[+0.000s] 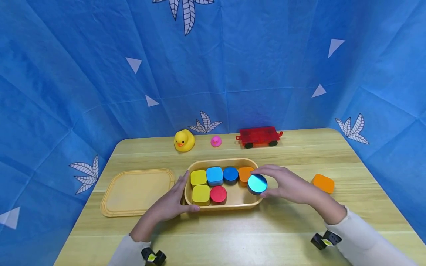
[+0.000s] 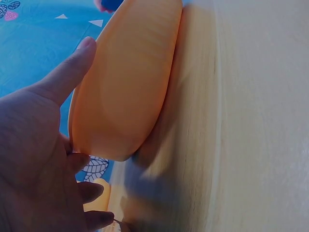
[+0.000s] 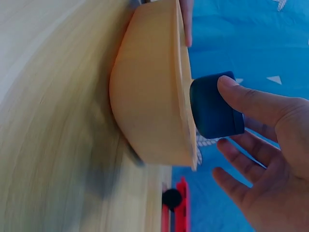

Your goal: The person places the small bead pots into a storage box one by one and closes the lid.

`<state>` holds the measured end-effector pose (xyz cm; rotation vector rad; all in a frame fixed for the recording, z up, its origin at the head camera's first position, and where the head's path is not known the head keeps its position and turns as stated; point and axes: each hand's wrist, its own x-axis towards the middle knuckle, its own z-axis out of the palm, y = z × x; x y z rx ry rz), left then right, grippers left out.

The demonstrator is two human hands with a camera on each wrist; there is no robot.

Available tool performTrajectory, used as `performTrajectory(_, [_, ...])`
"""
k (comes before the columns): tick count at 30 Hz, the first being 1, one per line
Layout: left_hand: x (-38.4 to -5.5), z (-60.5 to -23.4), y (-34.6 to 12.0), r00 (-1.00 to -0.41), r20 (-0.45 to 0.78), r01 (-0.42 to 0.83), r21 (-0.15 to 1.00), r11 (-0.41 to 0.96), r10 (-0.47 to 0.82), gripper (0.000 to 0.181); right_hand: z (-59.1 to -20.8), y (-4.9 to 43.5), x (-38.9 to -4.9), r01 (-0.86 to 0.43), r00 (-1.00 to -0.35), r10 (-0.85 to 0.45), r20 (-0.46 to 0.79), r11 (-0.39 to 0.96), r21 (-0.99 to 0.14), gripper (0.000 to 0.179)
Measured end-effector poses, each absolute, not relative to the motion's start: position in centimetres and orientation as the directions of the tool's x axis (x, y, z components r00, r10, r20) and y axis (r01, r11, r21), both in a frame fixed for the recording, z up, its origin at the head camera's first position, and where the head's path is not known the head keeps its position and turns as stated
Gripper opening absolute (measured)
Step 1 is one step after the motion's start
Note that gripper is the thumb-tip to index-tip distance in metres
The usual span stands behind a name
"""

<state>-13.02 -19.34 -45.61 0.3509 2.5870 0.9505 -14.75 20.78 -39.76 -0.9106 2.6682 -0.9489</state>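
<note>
A pale orange oblong box point(image 1: 236, 207) stands on the table with colored blocks inside. My left hand point(image 1: 171, 199) holds its left end, the thumb over the front rim and the fingers along the end wall. My right hand point(image 1: 287, 183) pinches a round blue block point(image 1: 257, 184) between thumb and fingers, over the box's right end. In the right wrist view this blue block point(image 3: 215, 106) stands up at the rim. Inside lie two yellow blocks point(image 1: 201, 194), a light blue block point(image 1: 214, 176), a round dark blue block point(image 1: 230, 175), an orange block point(image 1: 245, 175) and a round red block point(image 1: 218, 194).
A flat beige lid point(image 1: 138, 192) lies to the left. Another orange block point(image 1: 323, 183) sits on the right, behind my right wrist. Along the back edge stand a yellow duck point(image 1: 184, 140), a small pink duck point(image 1: 216, 141) and a red wheeled wagon point(image 1: 259, 137).
</note>
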Motion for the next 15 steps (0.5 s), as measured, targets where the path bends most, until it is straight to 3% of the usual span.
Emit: performTrajectory(15, [-13.0, -45.5, -19.3, -0.904, -0.239, 0.118, 0.658, 0.743, 0.355, 0.124, -42.0, 16.2, -15.8, -0.508, -0.76, -0.649, 0.017, 0.579, -0.638, 0.061])
